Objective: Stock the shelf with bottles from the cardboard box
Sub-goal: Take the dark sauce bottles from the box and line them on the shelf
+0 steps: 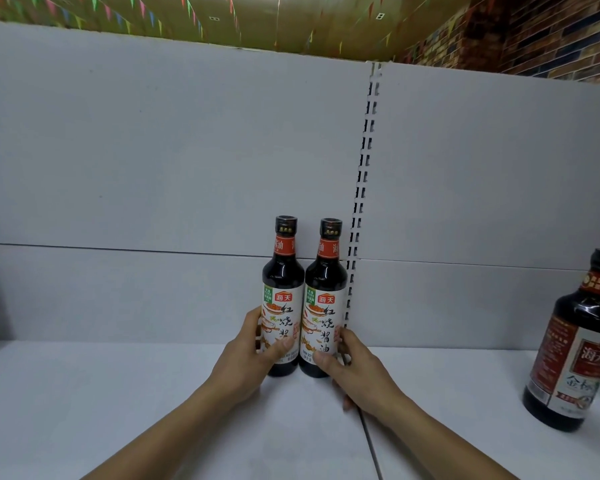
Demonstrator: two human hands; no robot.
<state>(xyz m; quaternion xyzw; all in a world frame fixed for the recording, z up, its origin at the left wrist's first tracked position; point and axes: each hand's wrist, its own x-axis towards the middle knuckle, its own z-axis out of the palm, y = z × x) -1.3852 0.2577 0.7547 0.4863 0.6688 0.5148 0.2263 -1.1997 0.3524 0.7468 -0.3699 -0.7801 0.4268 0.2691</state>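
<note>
Two dark soy sauce bottles stand upright side by side on the white shelf, close to its back panel. My left hand grips the lower part of the left bottle, thumb across its label. My right hand grips the lower part of the right bottle the same way. The two bottles touch each other. The cardboard box is out of view.
A larger dark sauce bottle stands on the shelf at the right edge. A slotted upright splits the grey back panel just right of the two bottles. A seam runs across the shelf board below my right hand.
</note>
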